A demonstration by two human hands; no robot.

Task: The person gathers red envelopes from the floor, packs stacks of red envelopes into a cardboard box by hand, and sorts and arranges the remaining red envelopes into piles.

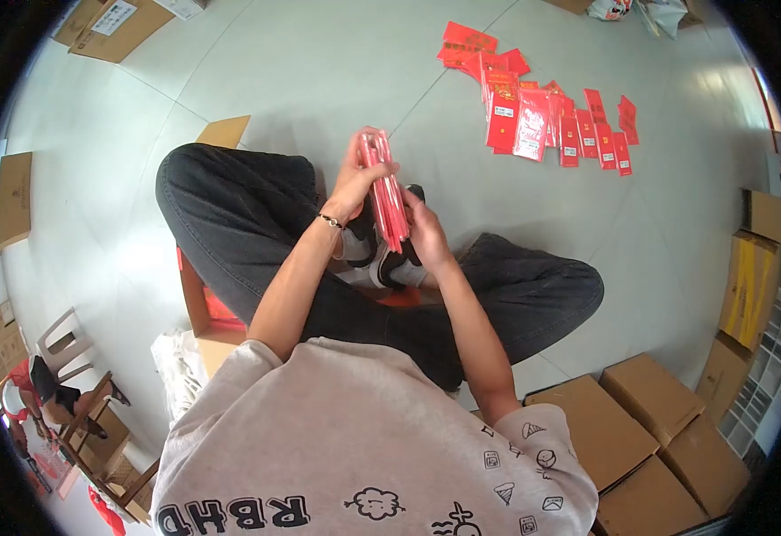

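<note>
Through the head camera I have both hands on a bundle of red packets in clear plastic (387,201), held above the crossed legs and in front of the shoes (391,266). The bundle shows its narrow side to me, its layered edges running lengthwise, a little aslant. My left hand (356,183) is clamped on its upper part, thumb laid across the near side; a dark bracelet (329,220) circles that wrist. My right hand (425,234) is closed in against the right side lower down, with part of its grip hidden from me.

On the pale tiled floor (390,67), ahead and to the right, I see a spread of red envelopes (501,123), many overlapping. Some have gold print, several carry small white labels, and a few are in shiny clear sleeves.

By the left leg (239,214) I make out an open cardboard box (196,304) with red contents, and a white plastic bag (176,368) just beside it. Closed cartons (592,429) sit together at the lower right, and a carton with yellow tape (748,288) stands farther right. At the far left I see another person (60,402) near a plastic chair (67,344).
</note>
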